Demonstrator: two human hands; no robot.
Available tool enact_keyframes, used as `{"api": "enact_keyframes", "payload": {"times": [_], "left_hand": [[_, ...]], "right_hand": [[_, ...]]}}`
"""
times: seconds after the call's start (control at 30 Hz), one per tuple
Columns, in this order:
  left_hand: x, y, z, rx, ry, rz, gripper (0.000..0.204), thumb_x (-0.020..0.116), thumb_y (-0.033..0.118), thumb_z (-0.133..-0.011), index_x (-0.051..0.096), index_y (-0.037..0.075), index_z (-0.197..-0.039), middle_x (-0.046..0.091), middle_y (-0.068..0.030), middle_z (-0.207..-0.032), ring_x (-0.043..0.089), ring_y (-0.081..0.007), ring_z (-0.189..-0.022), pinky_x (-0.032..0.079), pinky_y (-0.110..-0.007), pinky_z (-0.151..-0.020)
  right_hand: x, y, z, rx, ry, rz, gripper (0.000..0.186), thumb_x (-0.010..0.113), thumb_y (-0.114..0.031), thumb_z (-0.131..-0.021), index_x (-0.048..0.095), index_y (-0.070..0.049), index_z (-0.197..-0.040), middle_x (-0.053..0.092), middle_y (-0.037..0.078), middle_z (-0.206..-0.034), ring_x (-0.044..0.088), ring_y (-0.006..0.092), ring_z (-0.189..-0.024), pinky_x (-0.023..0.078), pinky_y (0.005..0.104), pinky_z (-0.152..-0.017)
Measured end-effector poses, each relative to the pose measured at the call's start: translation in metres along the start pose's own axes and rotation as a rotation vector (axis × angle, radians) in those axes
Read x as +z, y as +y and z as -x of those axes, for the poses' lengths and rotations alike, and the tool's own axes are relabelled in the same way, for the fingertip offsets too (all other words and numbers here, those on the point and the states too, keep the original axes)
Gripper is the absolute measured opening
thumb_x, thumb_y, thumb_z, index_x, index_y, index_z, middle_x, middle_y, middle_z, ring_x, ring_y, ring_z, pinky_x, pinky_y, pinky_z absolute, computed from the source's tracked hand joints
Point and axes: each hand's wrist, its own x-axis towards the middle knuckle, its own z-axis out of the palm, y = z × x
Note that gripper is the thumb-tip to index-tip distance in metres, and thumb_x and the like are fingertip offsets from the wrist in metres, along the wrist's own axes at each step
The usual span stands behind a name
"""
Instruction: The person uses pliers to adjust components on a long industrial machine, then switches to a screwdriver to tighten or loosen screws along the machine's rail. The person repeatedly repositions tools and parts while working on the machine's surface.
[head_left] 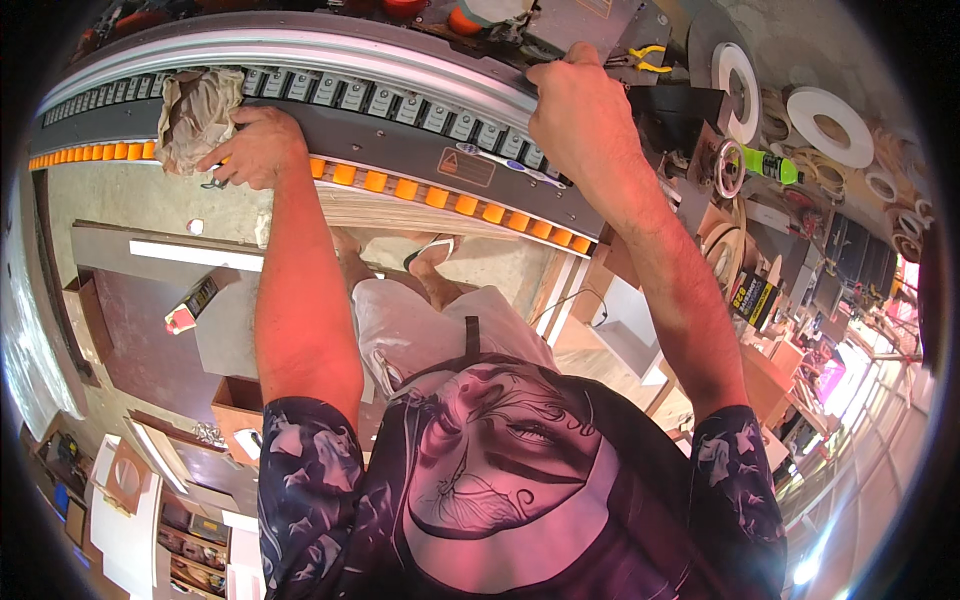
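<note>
My left hand (258,150) is closed at the edge of a crumpled beige rag (197,118), which rests over the long machine's rail. A small dark metal thing (214,183) pokes out below its fingers, too small to name. Farther right, my right hand (578,95) is curled at the end of the machine; what its fingers hold, if anything, is hidden. Between the hands runs a row of grey pads (380,101), with orange rollers (375,181) along the near edge. A white and blue toothbrush-like thing (510,165) lies on the machine's dark bed (330,130).
Yellow-handled pliers (648,60) lie beyond my right hand. A handwheel (728,167), a green bottle (772,165) and white banding rolls (830,125) stand at the right. Boards (160,340) and a small carton (192,303) are on the floor at the left.
</note>
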Motion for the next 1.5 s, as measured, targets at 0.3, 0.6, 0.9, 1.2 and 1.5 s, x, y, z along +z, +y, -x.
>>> {"api": "enact_keyframes", "payload": {"times": [0.3, 0.6, 0.9, 1.2, 1.5], "left_hand": [[-0.006, -0.002, 0.000, 0.042, -0.040, 0.003, 0.106, 0.054, 0.054, -0.100, 0.009, -0.021, -0.159, 0.047, -0.0286, -0.132, 0.065, -0.0369, -0.110, 0.063, -0.046, -0.071], [-0.015, -0.003, 0.000, 0.064, -0.146, 0.023, 0.106, 0.052, 0.053, -0.101, 0.005, -0.022, -0.159, 0.045, -0.0288, -0.133, 0.064, -0.0380, -0.112, 0.063, -0.048, -0.072], [-0.017, -0.001, 0.002, 0.058, -0.128, 0.021, 0.106, 0.054, 0.052, -0.100, 0.006, -0.022, -0.159, 0.045, -0.0265, -0.131, 0.063, -0.0375, -0.111, 0.064, -0.045, -0.071], [-0.022, -0.002, 0.000, 0.049, -0.180, 0.053, 0.105, 0.054, 0.051, -0.101, 0.004, -0.021, -0.160, 0.045, -0.0268, -0.134, 0.062, -0.0378, -0.114, 0.064, -0.045, -0.074], [-0.019, -0.002, 0.000, 0.053, -0.195, 0.048, 0.105, 0.052, 0.050, -0.102, 0.001, -0.021, -0.160, 0.041, -0.0315, -0.143, 0.061, -0.0405, -0.117, 0.064, -0.047, -0.076]], "right_hand": [[0.000, 0.003, 0.004, 0.099, -0.020, -0.023, 0.035, 0.066, 0.000, -0.084, 0.080, -0.005, -0.115, 0.063, 0.027, -0.109, 0.072, 0.0450, -0.093, 0.060, 0.0509, -0.086], [-0.002, -0.009, -0.003, 0.147, -0.074, -0.009, 0.037, 0.064, 0.001, -0.084, 0.080, -0.005, -0.117, 0.062, 0.030, -0.114, 0.072, 0.0485, -0.094, 0.060, 0.0521, -0.089], [0.003, -0.023, -0.009, 0.166, -0.089, 0.092, 0.036, 0.064, 0.001, -0.084, 0.080, -0.004, -0.116, 0.064, 0.030, -0.113, 0.073, 0.0474, -0.095, 0.060, 0.0512, -0.089], [-0.008, -0.013, -0.004, 0.121, -0.085, 0.056, 0.041, 0.067, -0.001, -0.081, 0.080, -0.007, -0.119, 0.064, 0.030, -0.119, 0.073, 0.0488, -0.096, 0.060, 0.0514, -0.092], [-0.041, 0.005, 0.017, 0.086, -0.018, -0.014, 0.040, 0.066, 0.000, -0.082, 0.082, -0.009, -0.116, 0.068, 0.025, -0.108, 0.073, 0.0422, -0.099, 0.059, 0.0481, -0.090]]}}
